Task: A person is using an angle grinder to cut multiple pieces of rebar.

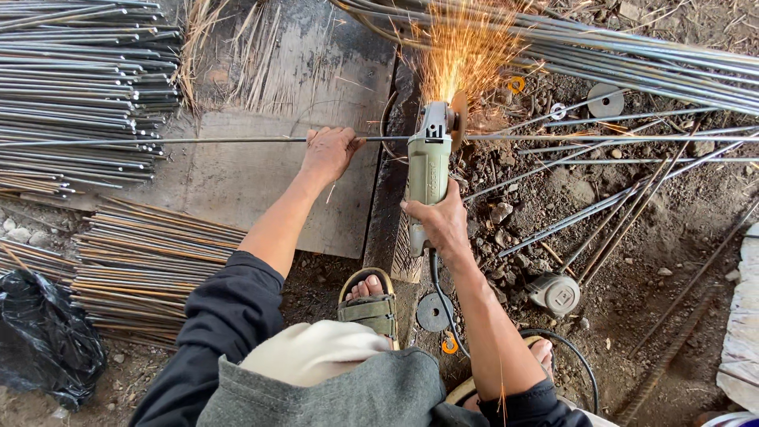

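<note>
Over the wooden board (261, 182), we cut a thin steel rod (198, 141) with an angle grinder (428, 170).

Our left hand (328, 152) is closed around the rod, pinning it across the board; our right hand (439, 224) is wrapped tight around the green grinder's body, its disc biting the rod just past the board's edge and throwing sparks (462, 47) upward. Cut rod bundles (75, 95) lie to the left, long rods (632, 55) on the dirt to the right.

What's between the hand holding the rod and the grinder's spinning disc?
In the head view, only a short bare stretch of rod runs from the left hand to the grinder, over a wooden board.
</note>
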